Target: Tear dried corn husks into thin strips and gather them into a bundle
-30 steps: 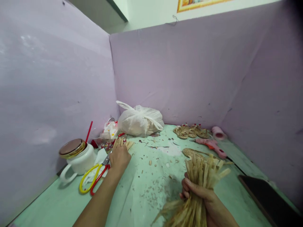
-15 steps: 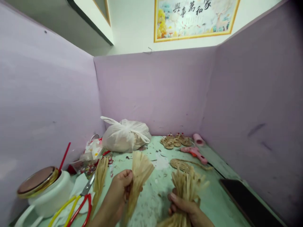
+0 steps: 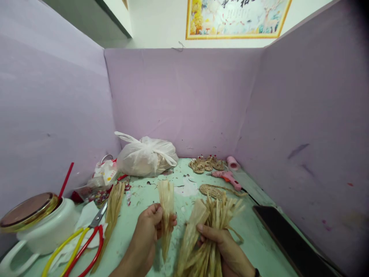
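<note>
A pale, dry husk strip [image 3: 166, 196], wide at the top and tapering downward, is pinched between the thumb and fingers of my left hand [image 3: 147, 231]. My right hand [image 3: 223, 244] is closed round a thick bundle of husk strips [image 3: 216, 215], with its thumb pressing on a broad strip [image 3: 191, 231] at the bundle's left side. The bundle's ends fan out above and below the hand. Just behind it lies a flat coil of braided cord [image 3: 211, 190]. Left of my left hand rest more husk strips [image 3: 113, 211] beside scissors [image 3: 92, 229] with red and yellow handles.
A white pot [image 3: 49, 227] with a tilted lid [image 3: 27, 211] stands at left. A tied white bag [image 3: 148, 157] sits at the back, near small woven pieces [image 3: 204, 164], a pink glue gun [image 3: 226, 177] and a pink roll [image 3: 233, 163]. A dark phone-like slab [image 3: 288, 242] lies right. Lilac panels [image 3: 178, 100] enclose the table.
My left hand's strip is now a narrower, upright one. A broad strip now shows under my right thumb, at the bundle's left side. The camera view has shifted slightly.
</note>
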A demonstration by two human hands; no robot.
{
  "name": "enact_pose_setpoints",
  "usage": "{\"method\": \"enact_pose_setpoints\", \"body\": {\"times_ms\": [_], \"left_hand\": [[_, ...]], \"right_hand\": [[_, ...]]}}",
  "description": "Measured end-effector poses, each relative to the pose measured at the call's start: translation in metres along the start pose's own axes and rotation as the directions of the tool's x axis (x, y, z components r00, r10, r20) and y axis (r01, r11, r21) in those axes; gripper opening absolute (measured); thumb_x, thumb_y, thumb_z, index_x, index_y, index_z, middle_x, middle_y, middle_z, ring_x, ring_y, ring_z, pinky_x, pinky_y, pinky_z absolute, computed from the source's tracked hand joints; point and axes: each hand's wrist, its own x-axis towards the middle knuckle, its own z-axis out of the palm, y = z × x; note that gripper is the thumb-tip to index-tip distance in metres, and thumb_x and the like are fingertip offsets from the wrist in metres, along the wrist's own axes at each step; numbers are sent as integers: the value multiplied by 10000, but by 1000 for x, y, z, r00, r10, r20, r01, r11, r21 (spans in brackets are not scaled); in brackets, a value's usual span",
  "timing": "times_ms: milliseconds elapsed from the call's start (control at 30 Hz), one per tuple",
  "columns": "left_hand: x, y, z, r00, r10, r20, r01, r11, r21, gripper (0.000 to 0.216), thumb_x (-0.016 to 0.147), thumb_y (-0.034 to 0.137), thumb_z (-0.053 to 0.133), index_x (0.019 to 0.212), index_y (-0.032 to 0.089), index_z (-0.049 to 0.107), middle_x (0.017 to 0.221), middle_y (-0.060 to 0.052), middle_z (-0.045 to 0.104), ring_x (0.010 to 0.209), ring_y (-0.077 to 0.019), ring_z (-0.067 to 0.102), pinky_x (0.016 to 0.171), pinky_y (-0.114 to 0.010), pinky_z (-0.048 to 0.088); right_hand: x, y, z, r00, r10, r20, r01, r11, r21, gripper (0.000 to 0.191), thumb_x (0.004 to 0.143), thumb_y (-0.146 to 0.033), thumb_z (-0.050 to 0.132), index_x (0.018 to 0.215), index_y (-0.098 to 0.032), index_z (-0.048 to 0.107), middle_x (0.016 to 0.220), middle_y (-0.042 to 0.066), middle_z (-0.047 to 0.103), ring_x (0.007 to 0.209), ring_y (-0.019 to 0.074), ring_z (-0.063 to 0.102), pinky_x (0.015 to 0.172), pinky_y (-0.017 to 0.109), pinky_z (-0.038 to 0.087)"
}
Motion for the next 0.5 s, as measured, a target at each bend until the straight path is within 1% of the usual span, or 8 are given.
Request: {"method": "enact_pose_setpoints", "body": {"times_ms": [67,133,200,233,333,400,433,500], "left_hand": [[1,6,-2,996,-89,30,90,995,-41,117,736,202,520,656,181,438,507,14,548,475,-118,544,544,-247,444],[3,5,-4,977,-194,90,199,979,-54,118,759,194,489,660,184,426,473,45,489,360,-66,423,429,-188,374],[5,-1,-4,941,-303,149,314,948,-53,138,778,254,478,667,179,443,461,63,449,294,-23,267,337,-141,226],[5,-5,-4,920,-351,173,364,930,-49,199,781,308,476,639,171,446,439,69,417,283,-11,202,319,-136,161],[2,-15,-2,856,-454,247,461,887,32,388,728,439,520,490,153,408,356,97,272,273,6,106,303,-144,69],[-2,-19,0,853,-426,302,410,904,119,354,667,396,607,481,135,457,343,94,274,260,1,190,300,-140,69],[-4,-21,1,862,-384,332,358,923,141,288,641,350,641,523,121,513,355,73,338,275,-17,294,301,-134,108],[-9,-22,5,880,-280,384,252,960,122,187,598,263,681,638,100,596,435,2,506,401,-92,511,348,-143,277]], "right_hand": [[0,-1,-1,1000,18,16,-18,1000,-14,254,555,-259,728,410,-132,560,436,30,598,432,137,549,519,273,445],[1,0,-2,999,34,35,-33,999,-28,254,552,-258,731,414,-132,559,430,26,593,423,129,540,510,267,437],[0,2,-1,997,36,66,-33,999,-39,254,544,-262,737,419,-130,559,433,23,591,425,124,537,507,261,430],[-1,2,0,997,34,73,-31,999,-43,256,534,-264,742,419,-129,557,432,22,589,425,122,534,506,258,427],[-5,1,5,995,41,93,-37,998,-45,267,498,-275,756,417,-124,551,426,20,581,419,113,523,504,255,420],[-9,-1,9,991,47,124,-43,998,-38,278,469,-281,765,413,-125,541,429,18,578,418,112,518,506,261,421],[-10,-2,11,989,51,142,-46,998,-38,282,457,-282,769,413,-127,538,434,17,579,420,112,517,507,265,421],[-12,-3,12,988,51,146,-43,998,-53,277,437,-277,774,420,-130,540,435,11,577,420,112,513,500,267,418]]}}
